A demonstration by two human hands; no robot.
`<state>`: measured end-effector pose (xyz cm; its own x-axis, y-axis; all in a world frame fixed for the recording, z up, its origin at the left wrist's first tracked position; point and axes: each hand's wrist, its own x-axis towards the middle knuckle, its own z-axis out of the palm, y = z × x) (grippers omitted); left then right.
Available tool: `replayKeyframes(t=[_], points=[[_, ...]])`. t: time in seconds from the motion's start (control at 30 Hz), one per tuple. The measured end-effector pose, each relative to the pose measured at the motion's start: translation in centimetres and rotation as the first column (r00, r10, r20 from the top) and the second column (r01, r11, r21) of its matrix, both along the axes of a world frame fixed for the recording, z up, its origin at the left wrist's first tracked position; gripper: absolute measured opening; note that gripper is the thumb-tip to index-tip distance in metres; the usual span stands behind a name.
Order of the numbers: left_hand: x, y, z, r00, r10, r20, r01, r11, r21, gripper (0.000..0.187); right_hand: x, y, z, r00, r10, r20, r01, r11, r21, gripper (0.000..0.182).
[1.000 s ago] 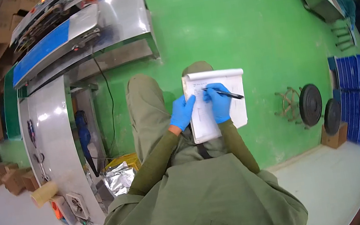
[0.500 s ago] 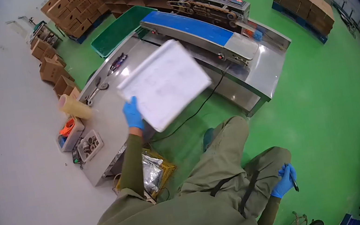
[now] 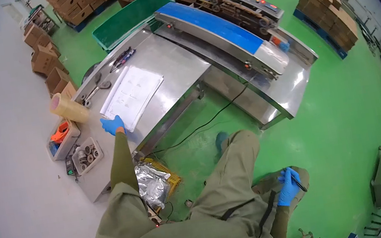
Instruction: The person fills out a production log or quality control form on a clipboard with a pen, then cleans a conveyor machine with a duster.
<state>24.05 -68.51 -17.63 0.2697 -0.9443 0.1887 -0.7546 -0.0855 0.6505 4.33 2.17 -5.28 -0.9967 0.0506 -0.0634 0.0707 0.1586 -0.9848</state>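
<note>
My left hand (image 3: 113,125), in a blue glove, is at the lower left corner of a white paper pad (image 3: 132,94) with drawings on it. The pad lies on the metal table (image 3: 174,64), and the fingers rest at its edge; whether they pinch it is too small to tell. Over my right knee, my right hand (image 3: 288,187), also gloved in blue, is closed around a black pen (image 3: 300,183). Beyond the pad are pliers (image 3: 123,58) and a metal wrench-like tool (image 3: 96,88).
A tape roll (image 3: 69,108), a bin with orange items (image 3: 65,138) and a tray of metal parts (image 3: 87,155) line the table's left side. A blue conveyor (image 3: 215,23) stands beyond. Foil bags (image 3: 153,182) and a cable (image 3: 201,125) are below.
My left hand has brought the pad down and to the left, from the air onto the table. My right hand, still with the pen, has shifted slightly left and up.
</note>
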Motion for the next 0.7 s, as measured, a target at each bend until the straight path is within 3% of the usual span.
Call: replayKeyframes(t=[0.03,0.1,0.2,0.4,0.53,0.6,0.63,0.67,0.7], points=[[-1.0,3.2,3.6,0.988,0.013,0.151,-0.013,1.0,-0.003,0.078,-0.8,-0.1,-0.2,0.999,-0.021,0.033,0.02,1.0,0.019,0.015],[-0.7,3.8,0.5,0.86,-0.444,0.252,0.48,0.871,-0.105,0.072,-3.2,-0.6,-1.7,1.0,-0.024,0.007,0.024,0.999,0.041,0.016],[-2.1,8.5,1.2,0.687,-0.508,0.519,0.505,0.848,0.161,0.061,-5.2,-2.7,-2.6,0.998,-0.005,0.069,-0.002,0.996,0.092,0.019],[1.4,6.7,1.7,0.656,-0.596,0.463,0.514,0.802,0.305,0.058,-9.2,-9.9,-1.7,0.993,0.088,0.08,-0.088,0.996,-0.011,0.019],[0.2,8.5,3.1,0.641,-0.521,0.564,0.589,0.805,0.074,0.059,-7.3,-12.5,2.5,0.981,0.194,0.001,-0.194,0.98,-0.032,0.019],[-4.4,14.8,8.4,0.731,-0.566,0.382,0.657,0.734,-0.17,0.056,-6.1,-13.6,4.3,0.971,0.24,0.006,-0.239,0.968,-0.077,0.021],[-6.6,17.5,8.3,0.665,-0.741,0.095,0.745,0.648,-0.162,0.049,-5.6,-13.8,4.7,0.965,0.261,0.016,-0.258,0.961,-0.097,0.022],[-8.9,23.1,12.4,0.583,-0.773,-0.251,0.795,0.607,-0.021,0.04,-5.5,-13.7,4.1,0.925,0.379,-0.037,-0.374,0.923,0.089,0.026],[-10.5,27.7,14.6,0.31,-0.851,-0.425,0.909,0.396,-0.129,0.033,-5.3,-13.7,4.0,0.868,0.493,-0.06,-0.459,0.843,0.278,0.029]])
